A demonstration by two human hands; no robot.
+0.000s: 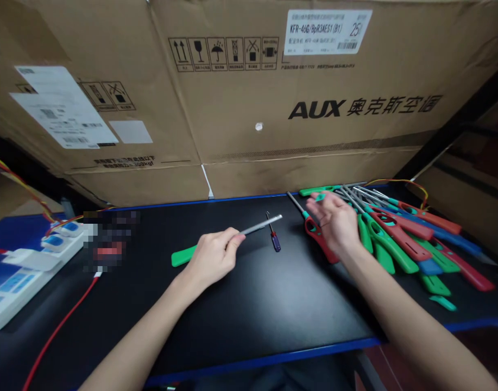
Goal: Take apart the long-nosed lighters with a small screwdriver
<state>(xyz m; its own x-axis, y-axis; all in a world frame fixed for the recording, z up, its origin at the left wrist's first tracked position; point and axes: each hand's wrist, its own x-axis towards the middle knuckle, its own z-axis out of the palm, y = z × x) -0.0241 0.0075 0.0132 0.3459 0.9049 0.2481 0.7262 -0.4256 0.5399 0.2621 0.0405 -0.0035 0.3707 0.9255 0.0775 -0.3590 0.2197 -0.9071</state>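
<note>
My left hand is closed around a green stick lighter. Its metal tube points right and slightly up over the table, and my fingers cover the middle of the lighter. At the fingertips of my right hand shows a small teal plastic piece; the fingers are curled and slightly blurred. Beneath that hand lies a red stick lighter, partly covered by it. Between my hands rests a small screwdriver with a dark purple handle.
Several red, green and blue stick lighters are heaped on the right, with a loose teal piece near the front. A large cardboard box walls off the back of the black table. At left are a power strip and a red cable.
</note>
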